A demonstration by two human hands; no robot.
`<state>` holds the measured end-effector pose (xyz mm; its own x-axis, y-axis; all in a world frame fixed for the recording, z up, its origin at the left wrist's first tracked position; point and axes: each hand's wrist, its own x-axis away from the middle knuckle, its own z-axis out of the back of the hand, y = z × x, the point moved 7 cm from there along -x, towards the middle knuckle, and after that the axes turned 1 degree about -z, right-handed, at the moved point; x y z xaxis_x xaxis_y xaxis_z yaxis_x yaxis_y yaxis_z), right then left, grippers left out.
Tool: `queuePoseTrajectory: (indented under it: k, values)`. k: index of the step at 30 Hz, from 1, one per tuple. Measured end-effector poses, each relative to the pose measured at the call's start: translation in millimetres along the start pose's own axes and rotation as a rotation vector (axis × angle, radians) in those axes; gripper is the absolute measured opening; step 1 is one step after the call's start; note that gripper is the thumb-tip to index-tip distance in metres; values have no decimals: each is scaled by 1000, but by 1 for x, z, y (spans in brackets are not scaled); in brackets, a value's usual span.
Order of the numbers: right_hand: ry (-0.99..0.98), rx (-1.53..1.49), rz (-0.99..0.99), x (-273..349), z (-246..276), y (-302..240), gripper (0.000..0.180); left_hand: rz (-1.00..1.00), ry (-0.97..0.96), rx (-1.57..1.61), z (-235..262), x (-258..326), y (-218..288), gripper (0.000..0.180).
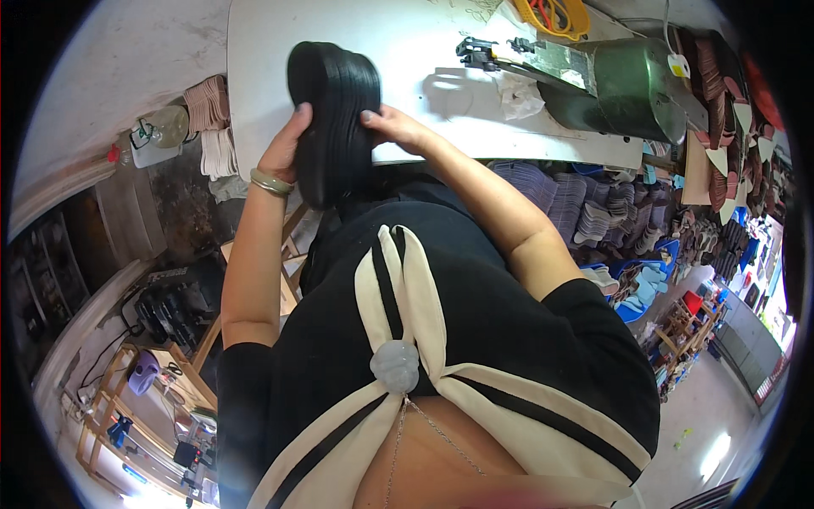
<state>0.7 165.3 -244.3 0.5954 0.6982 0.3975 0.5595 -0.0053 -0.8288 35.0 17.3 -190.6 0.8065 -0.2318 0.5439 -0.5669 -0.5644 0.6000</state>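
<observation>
Between my two hands is a thick stack of black, insole-shaped pieces (335, 127), tilted up at the near edge of a white table (415, 34). My left hand (285, 151) grips the stack's left side, its thumb pressed along the edge. From the right, my right hand (394, 127) closes on the other side, thumb on top of the layered edges. The fingers under the stack are hidden. A pale bangle (271, 182) circles my left wrist.
A dark green machine (623, 89) with a metal arm stands on the table's right, near a yellow basket (555, 17). Stacks of grey-purple insoles (551, 197) fill the space below right. Pinkish pieces (206, 102) and a clear jar (168, 125) sit left of the table.
</observation>
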Motion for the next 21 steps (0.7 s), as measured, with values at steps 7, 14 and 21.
queuePoseTrajectory:
  k: [7,14,21]
  values:
    - [311,651,67,20,-1,-73,55,-129,-140,321,13,-3,-12,70]
    - [962,1225,256,102,127,17,19,-264,-213,389,-20,-16,11,73]
    - [984,1036,364,98,120,21,16,-10,-713,299,-97,-8,28,73]
